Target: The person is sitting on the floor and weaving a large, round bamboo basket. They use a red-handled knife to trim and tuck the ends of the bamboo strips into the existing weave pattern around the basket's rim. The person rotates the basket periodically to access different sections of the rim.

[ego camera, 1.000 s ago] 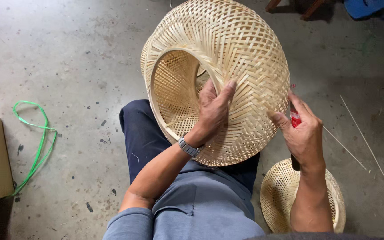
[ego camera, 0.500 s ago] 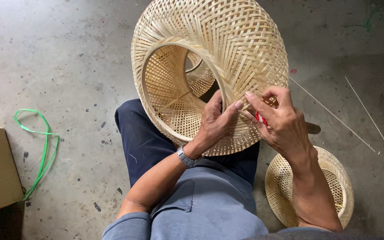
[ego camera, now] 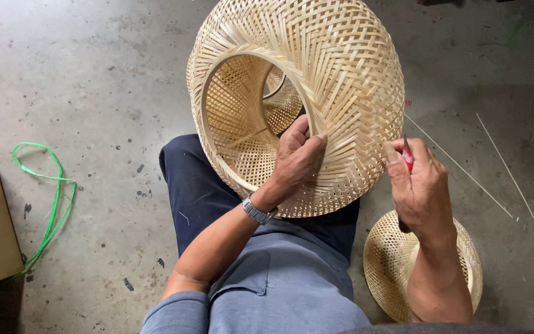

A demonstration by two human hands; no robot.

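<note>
Though unfinished, pale woven basket (ego camera: 316, 93) (openwork)

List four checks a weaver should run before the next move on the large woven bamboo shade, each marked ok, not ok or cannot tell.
1. Left hand grips the large woven bamboo shade at its rim: ok.
2. Shade rests on the lap: ok.
3. Right hand holds the red-handled tool beside the weave: ok.
4. Tool tip position on the strips: cannot tell.
5. Small woven bamboo basket on the floor, apart from the shade: ok.
</note>
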